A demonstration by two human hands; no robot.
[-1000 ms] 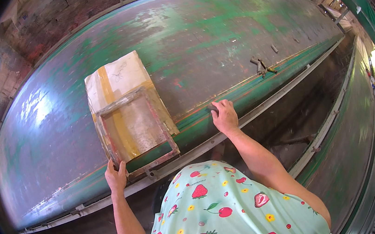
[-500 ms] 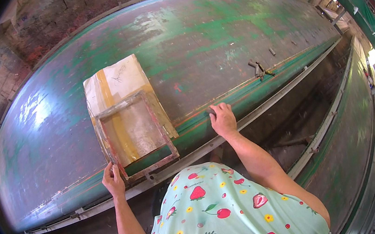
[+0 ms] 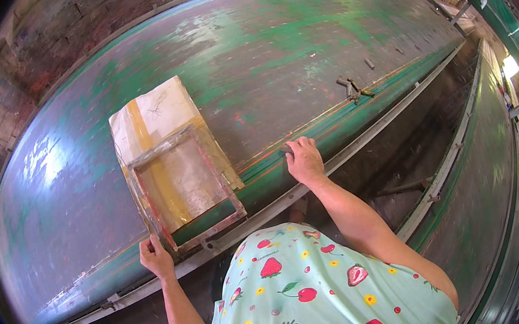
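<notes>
A worn wooden frame (image 3: 211, 161) with reddish, scuffed bars lies at a slant over a white board (image 3: 152, 107) crossed by brown tape. The frame's lower end reaches over the table's near edge. My left hand (image 3: 157, 259) is closed at the lower left corner of the board, right beside the frame; what its fingertips pinch is too small to make out. My right hand (image 3: 305, 161) rests at the near edge of the table, right of the frame. Its fingers are closed round a small dark piece (image 3: 286, 149), mostly hidden by them.
The long table (image 3: 273, 63) has a grey top stained with green. Several short dark cylinders (image 3: 349, 88) lie near its edge at the right. A metal rail (image 3: 385, 126) runs along the front. Beyond a dark gap at the right stands a second long table (image 3: 482, 180).
The view has shifted slightly. My left hand's fingers have drawn closer together at the board's corner. My right hand stays by the table edge with the small dark piece.
</notes>
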